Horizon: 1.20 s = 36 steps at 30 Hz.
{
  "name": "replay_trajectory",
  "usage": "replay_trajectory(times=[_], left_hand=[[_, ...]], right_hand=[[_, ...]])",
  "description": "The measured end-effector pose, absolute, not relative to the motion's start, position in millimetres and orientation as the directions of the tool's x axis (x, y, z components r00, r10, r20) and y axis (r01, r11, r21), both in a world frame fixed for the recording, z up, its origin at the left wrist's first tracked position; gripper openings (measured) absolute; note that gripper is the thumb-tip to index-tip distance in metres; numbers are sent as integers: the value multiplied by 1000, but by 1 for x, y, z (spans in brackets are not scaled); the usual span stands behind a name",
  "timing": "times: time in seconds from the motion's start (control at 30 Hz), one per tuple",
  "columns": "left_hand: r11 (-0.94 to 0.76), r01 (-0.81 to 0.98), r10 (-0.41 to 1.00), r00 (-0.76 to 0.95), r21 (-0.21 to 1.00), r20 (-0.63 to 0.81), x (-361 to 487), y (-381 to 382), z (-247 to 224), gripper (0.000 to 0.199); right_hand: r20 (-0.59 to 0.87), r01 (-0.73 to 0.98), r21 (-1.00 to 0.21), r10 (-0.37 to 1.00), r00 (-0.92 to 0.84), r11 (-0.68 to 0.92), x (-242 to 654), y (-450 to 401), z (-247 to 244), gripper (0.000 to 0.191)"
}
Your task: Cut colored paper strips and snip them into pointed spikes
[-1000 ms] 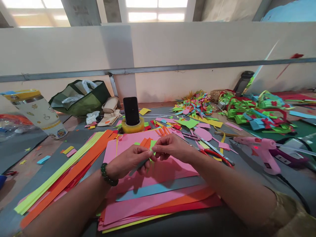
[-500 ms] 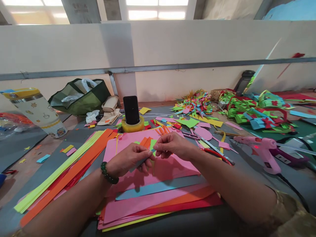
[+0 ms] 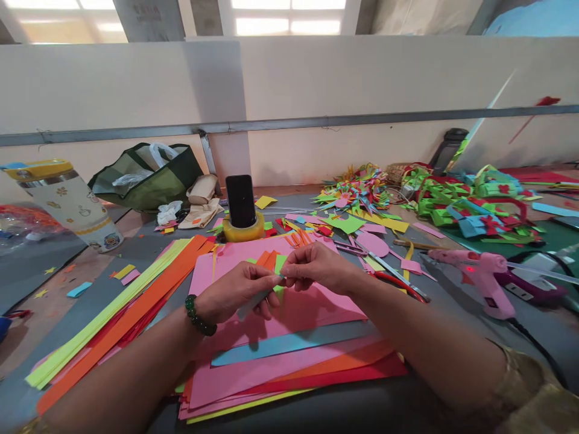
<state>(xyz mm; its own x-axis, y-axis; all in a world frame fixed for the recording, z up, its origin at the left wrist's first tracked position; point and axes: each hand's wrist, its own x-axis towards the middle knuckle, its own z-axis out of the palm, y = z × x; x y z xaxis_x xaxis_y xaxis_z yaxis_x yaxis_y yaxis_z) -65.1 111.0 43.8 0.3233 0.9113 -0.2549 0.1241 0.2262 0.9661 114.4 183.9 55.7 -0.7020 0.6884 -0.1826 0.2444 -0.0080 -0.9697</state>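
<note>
My left hand [image 3: 244,288], with a green bead bracelet at the wrist, pinches a blue-grey paper strip [image 3: 254,302]. Its fingertips meet those of my right hand [image 3: 316,266], closed on the same strip's tip, though the exact hold is partly hidden. Beneath both hands lies a pink sheet [image 3: 321,307] on a stack of coloured paper. Orange pieces [image 3: 268,259] and a light green piece [image 3: 279,263] show just behind the fingers. A blue strip [image 3: 289,345] crosses the stack nearer to me.
Long paper strips [image 3: 113,307] lie at the left. A phone [image 3: 240,201] leans on a tape roll [image 3: 244,230]. To the right are scissors [image 3: 400,286] and a pink glue gun [image 3: 486,274]. A bottle [image 3: 72,205] and a green bag [image 3: 149,181] stand back left.
Both hands stay in nearly the same place. The strip between the fingertips has turned slightly, and the light green piece looks a little different behind them.
</note>
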Motion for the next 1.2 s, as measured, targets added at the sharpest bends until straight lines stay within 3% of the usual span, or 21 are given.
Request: replay_trajectory(times=[0.5, 0.9, 1.2], left_hand=[[325, -72, 904, 318, 943, -287, -69, 114, 41, 33], [333, 40, 915, 230, 942, -333, -69, 113, 43, 29], [327, 30, 928, 179, 944, -327, -68, 115, 43, 38]], right_hand=[[-119, 226, -973, 714, -690, 55, 121, 192, 61, 30], [-135, 255, -965, 727, -673, 57, 121, 190, 67, 35], [-134, 256, -966, 760, -636, 44, 122, 193, 68, 36]])
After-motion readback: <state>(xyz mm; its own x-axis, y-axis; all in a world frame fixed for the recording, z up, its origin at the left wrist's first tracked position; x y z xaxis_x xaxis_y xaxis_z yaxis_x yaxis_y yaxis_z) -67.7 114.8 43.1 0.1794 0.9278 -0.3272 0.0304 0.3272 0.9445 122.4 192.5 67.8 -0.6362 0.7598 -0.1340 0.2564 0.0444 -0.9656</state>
